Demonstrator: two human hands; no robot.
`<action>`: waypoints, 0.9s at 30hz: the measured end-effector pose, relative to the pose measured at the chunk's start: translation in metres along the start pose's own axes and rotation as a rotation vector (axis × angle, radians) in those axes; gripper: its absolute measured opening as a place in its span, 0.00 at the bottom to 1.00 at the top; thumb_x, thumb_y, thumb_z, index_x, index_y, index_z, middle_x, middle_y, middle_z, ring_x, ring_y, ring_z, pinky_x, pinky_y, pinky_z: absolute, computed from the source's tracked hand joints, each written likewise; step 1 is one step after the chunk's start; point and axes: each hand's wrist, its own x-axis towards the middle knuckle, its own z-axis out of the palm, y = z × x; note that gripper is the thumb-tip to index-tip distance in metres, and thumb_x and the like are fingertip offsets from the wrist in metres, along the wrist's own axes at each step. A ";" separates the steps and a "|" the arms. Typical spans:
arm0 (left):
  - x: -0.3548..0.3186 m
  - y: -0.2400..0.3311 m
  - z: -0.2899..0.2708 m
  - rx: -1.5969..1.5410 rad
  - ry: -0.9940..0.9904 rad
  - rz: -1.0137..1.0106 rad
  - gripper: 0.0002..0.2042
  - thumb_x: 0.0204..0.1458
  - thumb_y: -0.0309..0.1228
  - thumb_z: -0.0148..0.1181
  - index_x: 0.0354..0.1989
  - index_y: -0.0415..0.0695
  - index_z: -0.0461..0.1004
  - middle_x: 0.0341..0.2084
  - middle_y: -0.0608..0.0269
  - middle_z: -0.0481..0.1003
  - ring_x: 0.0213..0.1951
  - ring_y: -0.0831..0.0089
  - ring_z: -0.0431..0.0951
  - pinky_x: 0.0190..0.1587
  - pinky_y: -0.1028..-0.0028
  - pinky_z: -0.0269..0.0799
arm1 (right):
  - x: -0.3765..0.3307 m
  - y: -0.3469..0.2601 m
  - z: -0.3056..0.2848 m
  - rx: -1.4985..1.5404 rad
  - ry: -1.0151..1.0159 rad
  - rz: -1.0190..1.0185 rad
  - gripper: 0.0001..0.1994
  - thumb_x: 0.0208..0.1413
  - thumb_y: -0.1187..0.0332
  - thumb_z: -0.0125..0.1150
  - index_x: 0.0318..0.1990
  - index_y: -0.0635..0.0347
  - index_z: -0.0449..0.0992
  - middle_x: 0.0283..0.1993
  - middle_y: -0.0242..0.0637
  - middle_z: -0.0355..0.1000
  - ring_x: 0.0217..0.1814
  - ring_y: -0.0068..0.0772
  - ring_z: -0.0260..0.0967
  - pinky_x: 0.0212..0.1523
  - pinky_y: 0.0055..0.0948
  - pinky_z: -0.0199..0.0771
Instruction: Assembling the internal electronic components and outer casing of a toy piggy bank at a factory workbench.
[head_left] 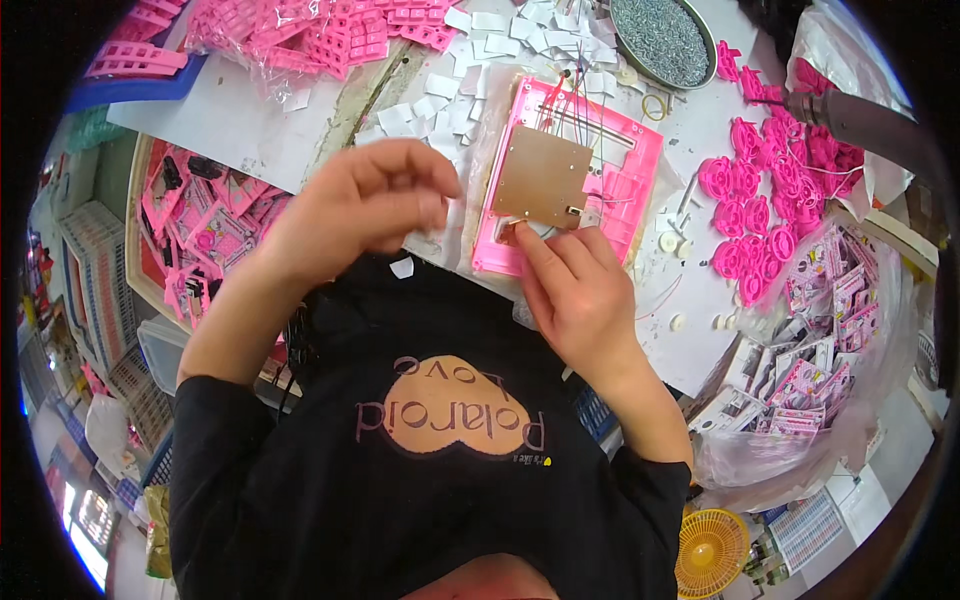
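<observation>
A pink plastic housing [630,160] lies open on the white table, with a brown circuit board [540,175] and thin red and black wires inside it. My right hand [580,295] grips the housing's near edge, its index fingertip pressing beside the board. My left hand [355,205] hovers left of the housing with fingers and thumb pinched on what looks like a small white pad [432,211]. Another white pad [402,267] lies on my black shirt at the table's edge.
Loose white pads [480,50] are scattered behind the housing. A metal dish of screws [660,40] stands at the back. Pink round parts [760,190] and a grey tool [855,118] lie right, bagged pink packages [820,340] nearer. Pink parts fill a bag [300,30] and a box [200,235] to the left.
</observation>
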 end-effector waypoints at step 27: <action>0.021 -0.003 0.053 0.557 -0.108 0.328 0.28 0.55 0.17 0.62 0.64 0.41 0.60 0.25 0.72 0.73 0.29 0.87 0.70 0.35 0.84 0.67 | 0.006 0.011 -0.035 0.247 0.145 0.000 0.16 0.44 0.74 0.73 0.43 0.63 0.80 0.39 0.42 0.75 0.39 0.44 0.73 0.38 0.36 0.74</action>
